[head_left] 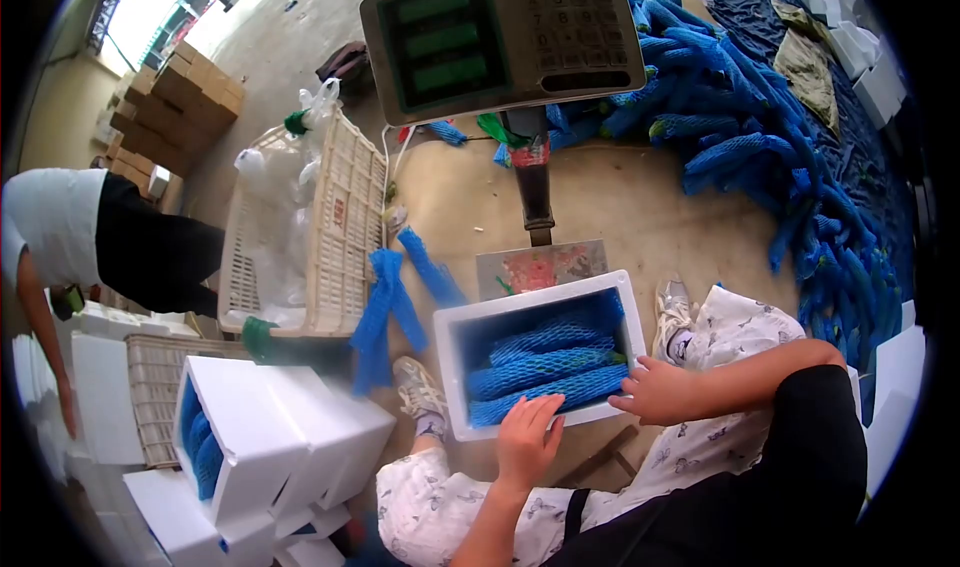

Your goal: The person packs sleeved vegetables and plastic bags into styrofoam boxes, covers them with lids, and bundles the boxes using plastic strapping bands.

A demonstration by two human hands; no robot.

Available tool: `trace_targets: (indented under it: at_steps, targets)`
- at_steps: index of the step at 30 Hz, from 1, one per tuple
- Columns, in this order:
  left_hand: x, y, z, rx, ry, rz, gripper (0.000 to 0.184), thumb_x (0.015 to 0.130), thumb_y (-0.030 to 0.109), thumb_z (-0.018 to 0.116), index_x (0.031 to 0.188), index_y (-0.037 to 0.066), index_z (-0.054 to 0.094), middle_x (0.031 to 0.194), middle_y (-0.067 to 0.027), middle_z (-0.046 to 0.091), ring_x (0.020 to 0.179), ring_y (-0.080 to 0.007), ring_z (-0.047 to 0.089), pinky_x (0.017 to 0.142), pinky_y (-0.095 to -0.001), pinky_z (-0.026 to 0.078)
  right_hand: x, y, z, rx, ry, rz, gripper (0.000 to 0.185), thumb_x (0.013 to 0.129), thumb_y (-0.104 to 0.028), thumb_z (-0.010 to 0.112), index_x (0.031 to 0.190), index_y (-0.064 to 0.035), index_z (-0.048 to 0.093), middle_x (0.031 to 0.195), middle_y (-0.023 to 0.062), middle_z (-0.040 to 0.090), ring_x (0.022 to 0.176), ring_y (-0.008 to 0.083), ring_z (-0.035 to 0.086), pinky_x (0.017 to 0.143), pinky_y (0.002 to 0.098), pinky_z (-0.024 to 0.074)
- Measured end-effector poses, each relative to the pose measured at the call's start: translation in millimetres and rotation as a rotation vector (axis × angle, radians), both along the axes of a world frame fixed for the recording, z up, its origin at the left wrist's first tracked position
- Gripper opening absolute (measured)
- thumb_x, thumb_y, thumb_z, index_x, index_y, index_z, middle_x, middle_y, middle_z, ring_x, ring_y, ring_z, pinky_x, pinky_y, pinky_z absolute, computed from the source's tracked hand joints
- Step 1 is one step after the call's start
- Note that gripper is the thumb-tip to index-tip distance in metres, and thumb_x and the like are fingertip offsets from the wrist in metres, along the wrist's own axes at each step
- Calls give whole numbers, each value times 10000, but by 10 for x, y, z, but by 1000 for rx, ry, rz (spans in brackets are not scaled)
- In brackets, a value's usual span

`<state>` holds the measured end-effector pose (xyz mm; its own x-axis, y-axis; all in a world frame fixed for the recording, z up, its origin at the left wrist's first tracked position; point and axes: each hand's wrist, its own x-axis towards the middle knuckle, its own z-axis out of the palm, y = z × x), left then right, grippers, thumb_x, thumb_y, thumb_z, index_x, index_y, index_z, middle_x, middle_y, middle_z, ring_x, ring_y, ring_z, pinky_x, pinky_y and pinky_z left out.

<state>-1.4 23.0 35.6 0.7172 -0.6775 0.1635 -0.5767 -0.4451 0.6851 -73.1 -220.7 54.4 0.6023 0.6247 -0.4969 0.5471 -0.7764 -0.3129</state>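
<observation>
A white foam box (452,367) sits between my legs, apparently on the scale's platform. Inside it lie several long vegetables in blue mesh sleeves (548,367), a bit of green showing at their right ends. My left hand (528,439) reaches over the near rim, fingers stretched out against the nearest sleeve. At the right rim is my right hand (658,391), its fingers apart and close to the ends of the sleeves. Neither hand grasps anything that I can see. Behind the box stands a weighing scale with a display head (500,42) on a post (533,187).
A plastic crate (345,227) with clear bags stands left of the scale, near loose blue mesh sleeves (385,307). White foam boxes (290,427) are stacked at left. Blue-sleeved vegetables (740,117) pile up at right. Another person (60,217) bends over at far left.
</observation>
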Motion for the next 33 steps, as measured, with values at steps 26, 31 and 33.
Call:
trace_targets:
  at_steps: [26, 31, 33]
  targets:
    - [370, -1002, -621, 719, -92, 214, 524, 782, 293, 565, 1219, 9, 508, 1225, -186, 508, 1171, -381, 435, 1019, -488, 284, 1527, -4911, -2104, 285, -519, -2915, 998, 637, -473, 804, 1361, -24, 283, 1342, 236, 421, 1191, 350, 495, 968, 420, 447]
    - [371, -1042, -590, 714, -113, 193, 498, 808, 286, 531, 1217, 2, 514, 1220, -199, 528, 1129, -387, 475, 986, -474, 321, 1135, -4921, -2525, 591, -654, -2929, 899, 644, -364, 796, 1321, -6, 324, 1184, 256, 537, 1096, 335, 567, 918, 414, 472]
    - [384, -1067, -604, 690, -119, 185, 494, 809, 280, 534, 1217, 2, 512, 1216, -196, 532, 1126, -386, 478, 986, -473, 321, 727, -4583, -2573, 1180, -704, -2637, 492, 667, -203, 647, 1107, -21, 520, 1000, 120, 597, 876, 229, 599, 716, 365, 488]
